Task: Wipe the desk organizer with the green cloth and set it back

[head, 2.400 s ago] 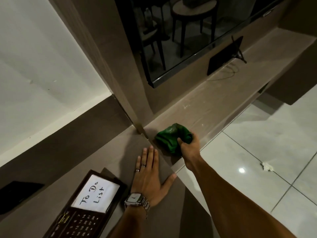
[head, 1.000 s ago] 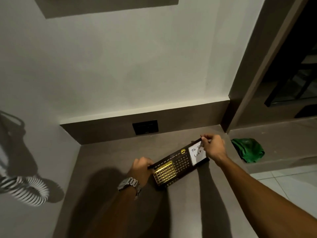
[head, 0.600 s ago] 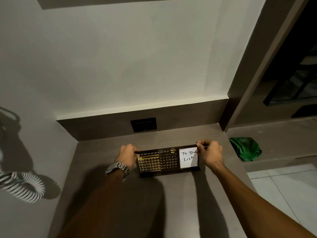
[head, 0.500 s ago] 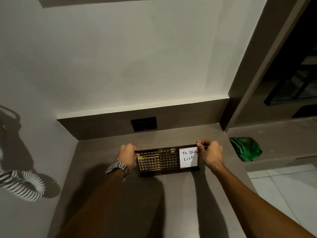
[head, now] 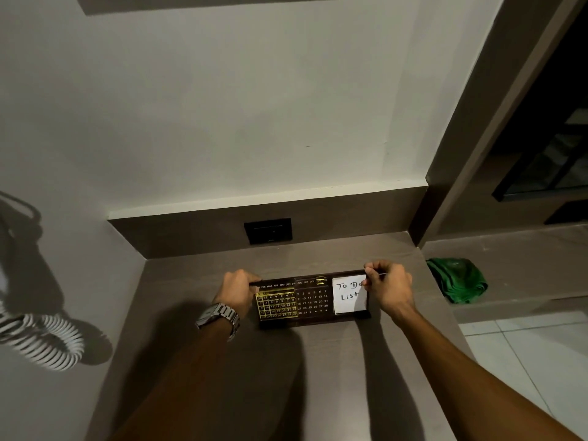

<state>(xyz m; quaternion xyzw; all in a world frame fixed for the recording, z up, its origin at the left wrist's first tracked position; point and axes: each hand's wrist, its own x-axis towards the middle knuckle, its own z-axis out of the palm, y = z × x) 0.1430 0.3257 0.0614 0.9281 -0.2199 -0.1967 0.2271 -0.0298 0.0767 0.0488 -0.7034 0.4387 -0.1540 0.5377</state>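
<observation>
The desk organizer (head: 310,300) is a long dark board with a gold calendar grid, white date numbers and a white "To Do List" note. It stands tilted on the brown desk (head: 318,377), facing me, parallel to the back wall. My left hand (head: 237,289), with a metal watch on the wrist, grips its upper left corner. My right hand (head: 389,289) grips its upper right corner, covering part of the note. The green cloth (head: 458,280) lies crumpled on the lower ledge to the right, apart from both hands.
A black wall socket (head: 268,230) sits in the brown back panel behind the organizer. A striped coiled object (head: 41,338) hangs at the far left. The lower ledge (head: 525,259) runs right under a dark glass panel. White floor tiles (head: 525,361) lie beyond the desk's right edge.
My right hand let go of the green cloth on the ledge. Both hands then took the organizer, turned it square to the wall and stood it on the desk; it has been still for half a second.
</observation>
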